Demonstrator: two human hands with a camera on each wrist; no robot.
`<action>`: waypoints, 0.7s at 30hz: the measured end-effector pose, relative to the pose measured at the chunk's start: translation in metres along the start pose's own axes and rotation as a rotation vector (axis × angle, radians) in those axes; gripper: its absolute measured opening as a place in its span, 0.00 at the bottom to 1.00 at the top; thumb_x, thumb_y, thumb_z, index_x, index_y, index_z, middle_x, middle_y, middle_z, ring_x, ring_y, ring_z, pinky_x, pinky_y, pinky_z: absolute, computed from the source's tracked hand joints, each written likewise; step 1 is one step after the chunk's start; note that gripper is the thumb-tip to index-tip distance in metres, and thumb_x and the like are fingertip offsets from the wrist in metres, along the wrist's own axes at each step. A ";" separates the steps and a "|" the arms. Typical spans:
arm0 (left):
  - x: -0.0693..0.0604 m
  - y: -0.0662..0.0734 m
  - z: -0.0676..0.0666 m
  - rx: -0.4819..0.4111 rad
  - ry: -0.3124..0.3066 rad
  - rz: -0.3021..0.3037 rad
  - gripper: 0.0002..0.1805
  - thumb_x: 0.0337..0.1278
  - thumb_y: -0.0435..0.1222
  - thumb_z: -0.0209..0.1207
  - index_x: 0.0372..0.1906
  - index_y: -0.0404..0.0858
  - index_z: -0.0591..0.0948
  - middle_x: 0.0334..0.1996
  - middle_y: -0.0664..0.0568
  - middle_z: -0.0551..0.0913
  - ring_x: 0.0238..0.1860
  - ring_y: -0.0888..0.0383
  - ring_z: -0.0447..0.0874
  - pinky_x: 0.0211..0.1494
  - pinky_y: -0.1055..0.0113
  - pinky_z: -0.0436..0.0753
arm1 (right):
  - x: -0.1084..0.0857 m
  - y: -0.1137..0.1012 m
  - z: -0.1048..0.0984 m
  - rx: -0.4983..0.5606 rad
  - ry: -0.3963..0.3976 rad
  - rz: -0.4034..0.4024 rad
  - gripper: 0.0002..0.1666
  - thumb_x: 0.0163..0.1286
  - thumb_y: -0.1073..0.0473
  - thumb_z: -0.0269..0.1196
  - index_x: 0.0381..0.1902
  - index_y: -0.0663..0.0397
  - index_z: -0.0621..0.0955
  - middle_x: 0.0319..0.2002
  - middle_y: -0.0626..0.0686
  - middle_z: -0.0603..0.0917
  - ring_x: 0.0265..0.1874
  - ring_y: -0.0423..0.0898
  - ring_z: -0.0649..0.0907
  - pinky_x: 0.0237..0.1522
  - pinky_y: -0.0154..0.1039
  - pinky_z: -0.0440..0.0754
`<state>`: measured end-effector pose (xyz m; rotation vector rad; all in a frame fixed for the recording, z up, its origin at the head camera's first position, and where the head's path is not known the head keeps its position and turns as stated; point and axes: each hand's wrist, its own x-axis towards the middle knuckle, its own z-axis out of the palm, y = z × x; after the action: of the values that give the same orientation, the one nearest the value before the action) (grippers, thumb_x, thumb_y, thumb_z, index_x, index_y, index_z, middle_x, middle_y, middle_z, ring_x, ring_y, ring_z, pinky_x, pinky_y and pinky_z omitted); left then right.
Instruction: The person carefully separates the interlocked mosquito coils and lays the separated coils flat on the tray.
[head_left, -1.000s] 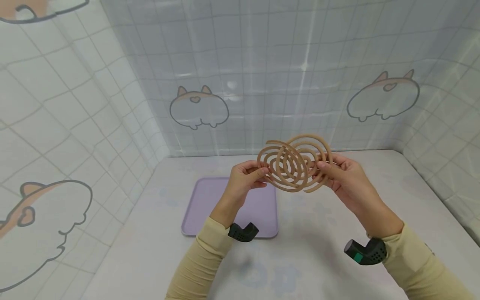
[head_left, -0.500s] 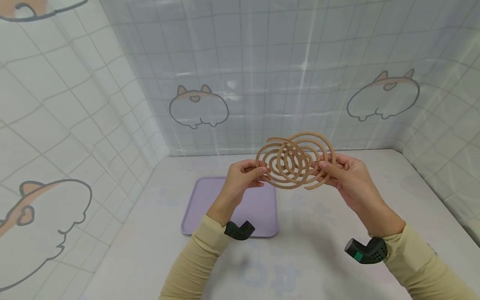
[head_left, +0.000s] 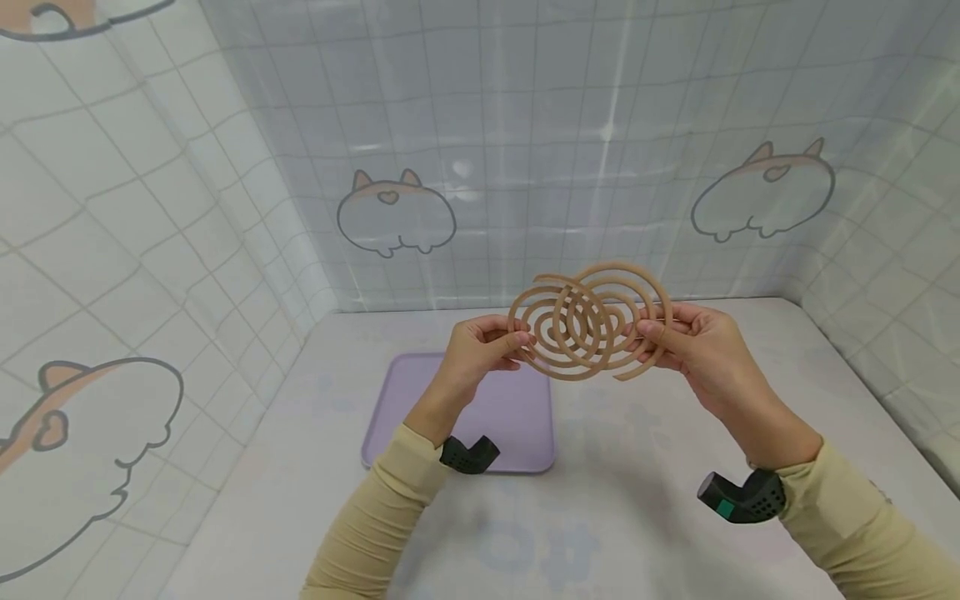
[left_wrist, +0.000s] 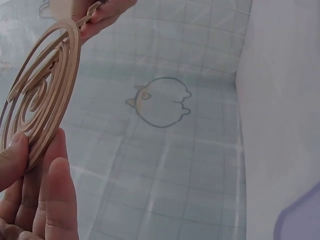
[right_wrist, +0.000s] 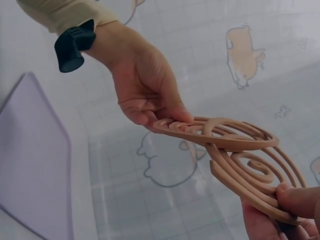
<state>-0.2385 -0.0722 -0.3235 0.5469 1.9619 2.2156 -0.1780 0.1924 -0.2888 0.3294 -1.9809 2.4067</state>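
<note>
Left hand (head_left: 480, 352) pinches tan spiral (right_wrist: 227, 145), right hand (head_left: 705, 354) pinches second spiral (right_wrist: 241, 188) — coils overlapping, held above counter (head_left: 622, 508). Head view: coils near face-on, lavender tray (head_left: 517, 417) beyond left sleeve (head_left: 382, 508). Right wrist view: coils visibly angled. Left wrist view — just tray corner.

Sm. booth-like workspace, grid-print walls (head_left: 517, 150) w/ cartoon animals (head_left: 397, 221), white tbl (head_left: 288, 467)

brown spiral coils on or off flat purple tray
Off: left hand and right hand hold the brown spiral coils clear of the flat purple tray.
</note>
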 end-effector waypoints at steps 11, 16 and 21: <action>0.005 0.007 -0.014 0.172 -0.064 -0.015 0.07 0.53 0.29 0.62 0.36 0.29 0.81 0.25 0.54 0.84 0.27 0.60 0.84 0.28 0.70 0.80 | 0.002 -0.006 -0.008 -0.115 -0.048 0.051 0.07 0.64 0.63 0.61 0.37 0.62 0.79 0.29 0.52 0.85 0.28 0.43 0.85 0.32 0.36 0.82; 0.005 0.012 -0.019 0.269 -0.107 -0.021 0.06 0.51 0.30 0.63 0.34 0.30 0.81 0.25 0.54 0.84 0.26 0.59 0.84 0.28 0.69 0.80 | 0.004 -0.009 -0.011 -0.229 -0.072 0.083 0.08 0.63 0.63 0.62 0.37 0.62 0.80 0.28 0.52 0.85 0.28 0.44 0.85 0.31 0.37 0.83; 0.005 0.019 -0.022 0.381 -0.158 -0.029 0.07 0.52 0.33 0.64 0.34 0.32 0.82 0.25 0.53 0.84 0.27 0.58 0.84 0.30 0.65 0.80 | 0.005 -0.011 -0.013 -0.367 -0.109 0.094 0.11 0.63 0.62 0.62 0.39 0.65 0.78 0.26 0.51 0.85 0.27 0.43 0.84 0.31 0.39 0.82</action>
<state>-0.2483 -0.0933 -0.3060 0.7070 2.2961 1.7250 -0.1833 0.2066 -0.2800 0.3708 -2.4787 2.0483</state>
